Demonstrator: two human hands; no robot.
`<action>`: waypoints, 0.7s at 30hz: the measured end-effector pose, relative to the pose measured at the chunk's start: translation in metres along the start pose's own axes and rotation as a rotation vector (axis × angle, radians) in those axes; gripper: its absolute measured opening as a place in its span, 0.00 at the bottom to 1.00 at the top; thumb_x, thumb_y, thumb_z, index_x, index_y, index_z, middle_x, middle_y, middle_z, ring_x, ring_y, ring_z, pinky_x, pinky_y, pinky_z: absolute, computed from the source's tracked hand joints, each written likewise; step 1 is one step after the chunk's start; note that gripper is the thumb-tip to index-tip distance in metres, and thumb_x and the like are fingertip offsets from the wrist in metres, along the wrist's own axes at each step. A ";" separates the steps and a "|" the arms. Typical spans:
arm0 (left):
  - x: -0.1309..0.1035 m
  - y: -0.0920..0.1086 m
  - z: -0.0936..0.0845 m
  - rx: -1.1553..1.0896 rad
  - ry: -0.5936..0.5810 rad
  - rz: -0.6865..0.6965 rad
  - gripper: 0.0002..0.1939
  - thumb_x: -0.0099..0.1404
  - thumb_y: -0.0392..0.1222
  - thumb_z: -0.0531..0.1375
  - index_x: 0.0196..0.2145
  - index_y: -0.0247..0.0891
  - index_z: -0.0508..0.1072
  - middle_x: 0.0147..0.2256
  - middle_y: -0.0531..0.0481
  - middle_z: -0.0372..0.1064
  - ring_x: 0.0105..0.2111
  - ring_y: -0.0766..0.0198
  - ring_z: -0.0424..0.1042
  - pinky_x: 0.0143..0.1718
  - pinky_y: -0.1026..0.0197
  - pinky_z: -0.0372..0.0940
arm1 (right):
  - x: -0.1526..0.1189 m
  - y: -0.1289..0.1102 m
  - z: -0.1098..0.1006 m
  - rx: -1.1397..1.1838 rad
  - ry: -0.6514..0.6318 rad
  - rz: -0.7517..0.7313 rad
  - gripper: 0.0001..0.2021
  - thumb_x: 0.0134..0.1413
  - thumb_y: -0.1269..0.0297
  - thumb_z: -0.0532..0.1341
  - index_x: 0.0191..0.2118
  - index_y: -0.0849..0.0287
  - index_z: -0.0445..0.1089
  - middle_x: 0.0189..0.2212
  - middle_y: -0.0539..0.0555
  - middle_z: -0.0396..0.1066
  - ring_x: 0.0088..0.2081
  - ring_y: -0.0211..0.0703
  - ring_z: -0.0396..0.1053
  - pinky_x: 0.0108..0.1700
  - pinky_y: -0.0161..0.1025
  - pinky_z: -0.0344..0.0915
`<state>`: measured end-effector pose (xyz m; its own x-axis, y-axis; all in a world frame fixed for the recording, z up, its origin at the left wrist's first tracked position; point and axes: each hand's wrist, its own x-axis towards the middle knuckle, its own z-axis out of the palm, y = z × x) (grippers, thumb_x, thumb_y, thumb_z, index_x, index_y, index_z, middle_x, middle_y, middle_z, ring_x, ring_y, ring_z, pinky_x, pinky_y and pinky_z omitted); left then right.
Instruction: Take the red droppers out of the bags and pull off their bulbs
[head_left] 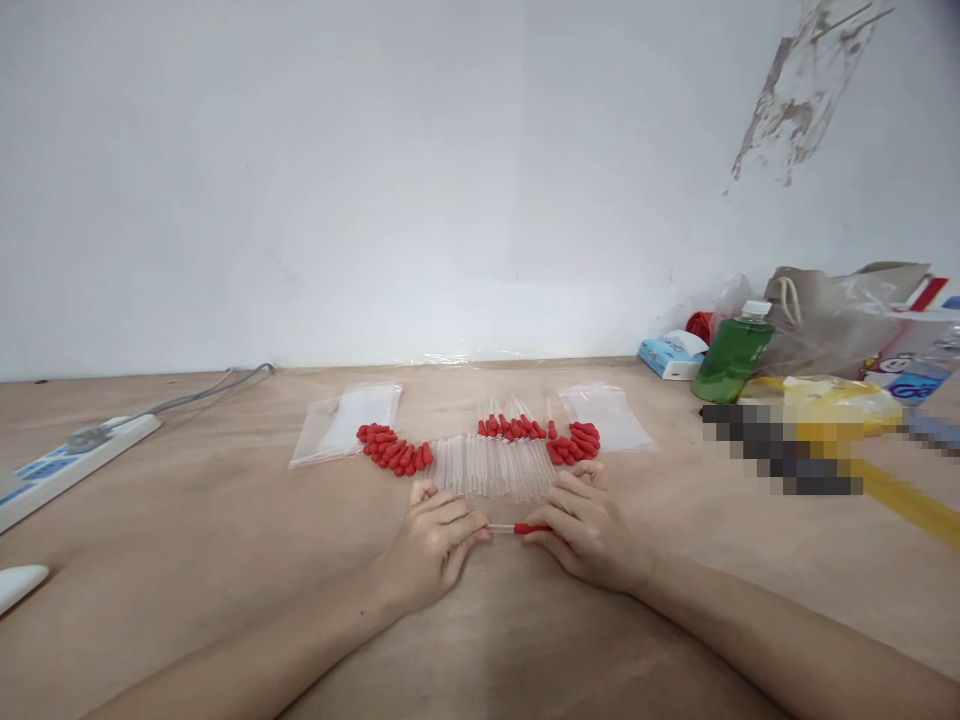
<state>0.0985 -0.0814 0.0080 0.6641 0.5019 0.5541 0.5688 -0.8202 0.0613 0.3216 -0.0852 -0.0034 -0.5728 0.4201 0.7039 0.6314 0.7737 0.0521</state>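
Observation:
My left hand (435, 540) is closed in a pinch on a clear dropper tube (501, 528). A red rubber bulb (520, 528) sits on the tube's right end, pinched in the fingers of my right hand (589, 525). Just beyond both hands lies a row of clear dropper tubes (491, 468) side by side. Loose red rubber bulbs are heaped left (394, 452) and right (576, 444) of that row. Behind it, several droppers with red bulbs fitted (511, 427) point away from me.
Clear plastic bags (364, 420) lie behind the bulbs on either side. At far left is a power strip (82, 465) with a grey cable. A tissue box (671, 357), a green bottle (733, 350) and plastic bags (832, 330) crowd the right side, near the white wall.

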 end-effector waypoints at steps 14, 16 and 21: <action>-0.016 -0.048 -0.002 -0.009 0.308 -0.296 0.15 0.64 0.33 0.47 0.47 0.35 0.64 0.34 0.47 0.59 0.35 0.65 0.63 0.38 0.61 0.62 | 0.002 0.040 0.000 0.267 0.315 0.328 0.11 0.53 0.70 0.54 0.43 0.56 0.67 0.34 0.55 0.64 0.37 0.40 0.64 0.39 0.39 0.63; -0.008 -0.052 0.002 -0.003 0.331 -0.297 0.11 0.63 0.33 0.48 0.42 0.35 0.66 0.34 0.48 0.59 0.35 0.65 0.63 0.38 0.61 0.62 | 0.003 0.051 -0.002 0.245 0.334 0.443 0.11 0.53 0.67 0.54 0.42 0.57 0.68 0.33 0.55 0.64 0.35 0.40 0.65 0.38 0.39 0.64; 0.002 -0.059 0.008 0.006 0.303 -0.287 0.07 0.62 0.32 0.49 0.31 0.37 0.65 0.30 0.50 0.60 0.31 0.66 0.63 0.34 0.63 0.62 | 0.014 0.100 -0.021 0.253 0.383 0.756 0.15 0.46 0.58 0.59 0.39 0.62 0.66 0.28 0.53 0.67 0.27 0.37 0.64 0.30 0.37 0.63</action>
<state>0.0702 -0.0298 -0.0012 0.3052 0.6058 0.7347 0.7135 -0.6565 0.2448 0.3876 -0.0114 0.0268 0.1949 0.7091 0.6776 0.6093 0.4539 -0.6502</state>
